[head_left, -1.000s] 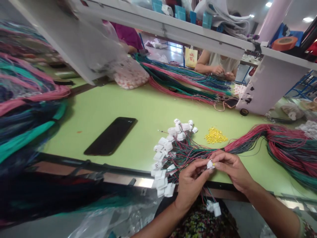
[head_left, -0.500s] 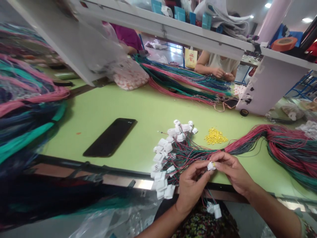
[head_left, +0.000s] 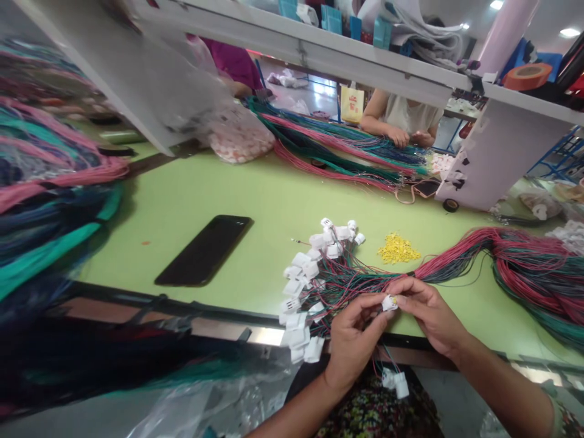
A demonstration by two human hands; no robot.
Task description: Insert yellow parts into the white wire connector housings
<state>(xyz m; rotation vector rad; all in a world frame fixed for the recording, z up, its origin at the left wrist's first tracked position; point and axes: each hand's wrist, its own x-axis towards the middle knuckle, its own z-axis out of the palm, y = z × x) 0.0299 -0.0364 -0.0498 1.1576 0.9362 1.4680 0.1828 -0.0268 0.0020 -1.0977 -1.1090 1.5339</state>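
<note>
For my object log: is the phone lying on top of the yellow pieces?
No, the black smartphone lies directly on the green bench top, well to the left of the yellow pieces.

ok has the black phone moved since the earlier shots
No, the black phone hasn't moved; it keeps the same gap to the yellow pile.

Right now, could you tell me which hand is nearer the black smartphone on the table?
The left hand is nearer, right of the smartphone at the near edge of the table. The right hand is farther, beyond the left hand.
</note>
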